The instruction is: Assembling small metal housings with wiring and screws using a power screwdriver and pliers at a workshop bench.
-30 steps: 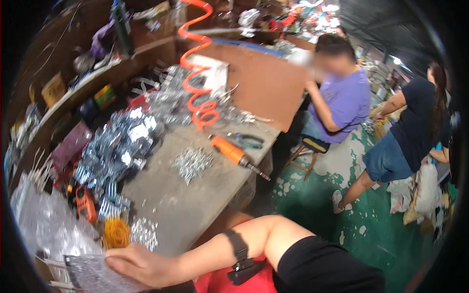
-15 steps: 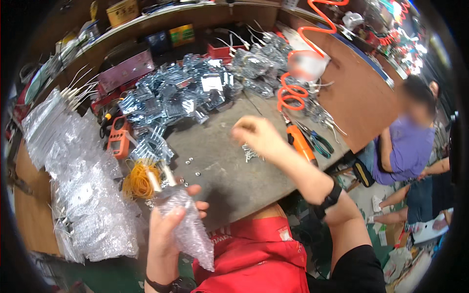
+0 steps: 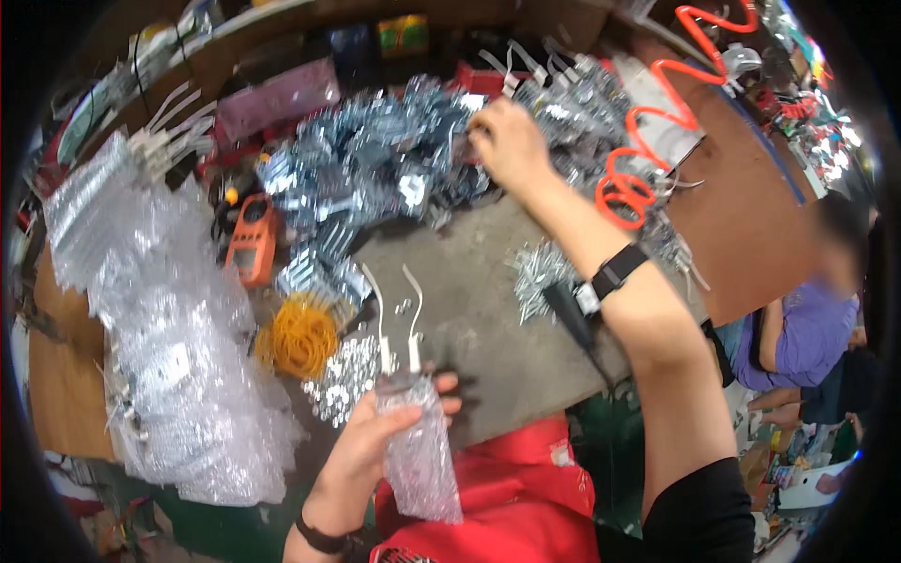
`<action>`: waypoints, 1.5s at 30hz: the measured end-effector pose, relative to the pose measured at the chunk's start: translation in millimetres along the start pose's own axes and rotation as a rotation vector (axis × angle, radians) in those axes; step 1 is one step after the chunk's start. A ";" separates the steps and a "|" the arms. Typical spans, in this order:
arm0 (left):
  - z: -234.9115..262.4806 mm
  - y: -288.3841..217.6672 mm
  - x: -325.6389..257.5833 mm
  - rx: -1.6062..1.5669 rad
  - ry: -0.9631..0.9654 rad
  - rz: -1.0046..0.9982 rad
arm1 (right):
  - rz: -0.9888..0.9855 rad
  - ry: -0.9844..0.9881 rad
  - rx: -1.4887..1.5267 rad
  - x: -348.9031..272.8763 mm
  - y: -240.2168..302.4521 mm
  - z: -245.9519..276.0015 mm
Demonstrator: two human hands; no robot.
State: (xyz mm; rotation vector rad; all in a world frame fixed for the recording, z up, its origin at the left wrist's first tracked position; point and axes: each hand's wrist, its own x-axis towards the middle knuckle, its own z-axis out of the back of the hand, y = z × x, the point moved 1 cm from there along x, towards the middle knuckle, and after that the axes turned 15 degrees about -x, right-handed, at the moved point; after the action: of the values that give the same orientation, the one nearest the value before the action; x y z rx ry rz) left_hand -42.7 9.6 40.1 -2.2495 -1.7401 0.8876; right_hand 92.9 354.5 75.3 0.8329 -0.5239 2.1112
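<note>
My left hand [image 3: 371, 436] is closed around a bubble-wrapped piece [image 3: 420, 460], held upright over the near table edge. Two white leads [image 3: 414, 349] stick up from its top. My right hand [image 3: 511, 145] reaches to the far side of the table, at the right end of a heap of shiny metal parts in clear plastic packets [image 3: 366, 150]. Its fingers are bent and blurred, and whether anything is between them does not show. Just right of that hand lie more wrapped pieces with white leads [image 3: 587, 108].
Bubble-wrapped pieces [image 3: 197, 375] are piled at left. Near them lie an orange meter [image 3: 253, 242], yellow rubber bands [image 3: 302, 338] and small nuts [image 3: 344, 380]. Screws [image 3: 542, 277] lie beside my right forearm. An orange coiled hose [image 3: 627, 192] hangs at right. A person in purple [image 3: 798, 333] is beyond.
My right hand has gone from above the screws to the far heap. The wrapped piece in my left hand is now more upright and further right in view. The view has shifted.
</note>
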 end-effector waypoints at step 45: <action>-21.8 22.9 -7.3 0.039 -0.007 -0.010 | -0.390 0.424 0.585 -177.7 49.0 174.0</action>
State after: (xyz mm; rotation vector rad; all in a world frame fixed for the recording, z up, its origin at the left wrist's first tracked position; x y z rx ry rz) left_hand -13.0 0.7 49.6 -2.2142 -1.7196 0.9204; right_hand 204.7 127.2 66.5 0.6889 0.4678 1.9977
